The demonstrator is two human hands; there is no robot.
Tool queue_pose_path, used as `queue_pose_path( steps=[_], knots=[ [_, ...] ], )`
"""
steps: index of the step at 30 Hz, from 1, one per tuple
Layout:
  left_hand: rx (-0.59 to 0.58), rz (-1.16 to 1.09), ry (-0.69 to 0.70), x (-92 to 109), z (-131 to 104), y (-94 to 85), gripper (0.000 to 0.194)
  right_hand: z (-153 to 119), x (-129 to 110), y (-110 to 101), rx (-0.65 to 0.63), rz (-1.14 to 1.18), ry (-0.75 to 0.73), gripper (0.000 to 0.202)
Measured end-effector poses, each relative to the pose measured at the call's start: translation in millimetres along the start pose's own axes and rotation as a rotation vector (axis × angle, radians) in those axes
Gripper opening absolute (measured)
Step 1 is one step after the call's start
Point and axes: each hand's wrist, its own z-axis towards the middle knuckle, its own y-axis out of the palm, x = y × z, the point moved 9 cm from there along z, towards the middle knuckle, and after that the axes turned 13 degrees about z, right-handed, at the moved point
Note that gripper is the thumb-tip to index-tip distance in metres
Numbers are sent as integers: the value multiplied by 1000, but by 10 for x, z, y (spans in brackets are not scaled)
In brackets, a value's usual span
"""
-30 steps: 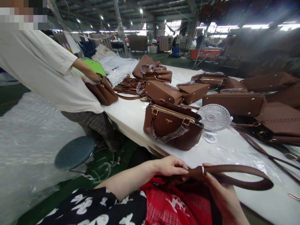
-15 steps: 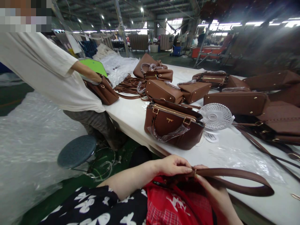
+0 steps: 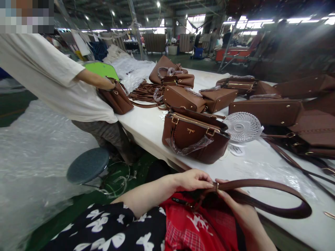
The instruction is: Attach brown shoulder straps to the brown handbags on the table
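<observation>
A brown strap [image 3: 272,183] loops out to the right over the table edge, with a small metal buckle [image 3: 217,187] between my hands. My left hand [image 3: 195,180] pinches the strap just left of the buckle. Closed on the strap at the buckle's right side is my right hand [image 3: 235,200]. A dark clasp [image 3: 180,201] hangs below my left hand against the red cloth on my lap. Beyond my hands, a brown handbag [image 3: 195,136] with plastic-wrapped handles stands upright on the white table [image 3: 146,134].
A white fan [image 3: 242,127] stands right of the handbag. More brown bags [image 3: 264,111] and a pile of straps [image 3: 145,92] lie behind. Clear plastic [image 3: 277,174] lies at right. At left, a person in a white shirt [image 3: 65,80] touches a bag, near a round stool [image 3: 89,165].
The strap near the buckle has come up a little and its loop reaches slightly farther right. The dark clasp now shows more fully. Both hands keep their hold.
</observation>
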Motion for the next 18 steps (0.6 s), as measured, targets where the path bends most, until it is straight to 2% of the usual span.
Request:
queue_pose_path(
  steps=[4, 8, 13, 18],
  knots=[
    [72, 18, 39, -111, 51, -21, 47, 32, 38, 118, -65, -51, -11, 34],
    [27, -190, 88, -126, 75, 52, 55, 54, 88, 183, -65, -145, -18, 36],
    [35, -145, 16, -94, 31, 26, 42, 16, 132, 213, -94, -148, 15, 51],
    [-29, -317, -84, -132, 6, 104, 30, -53, 132, 171, -169, -49, 68, 52]
  ],
)
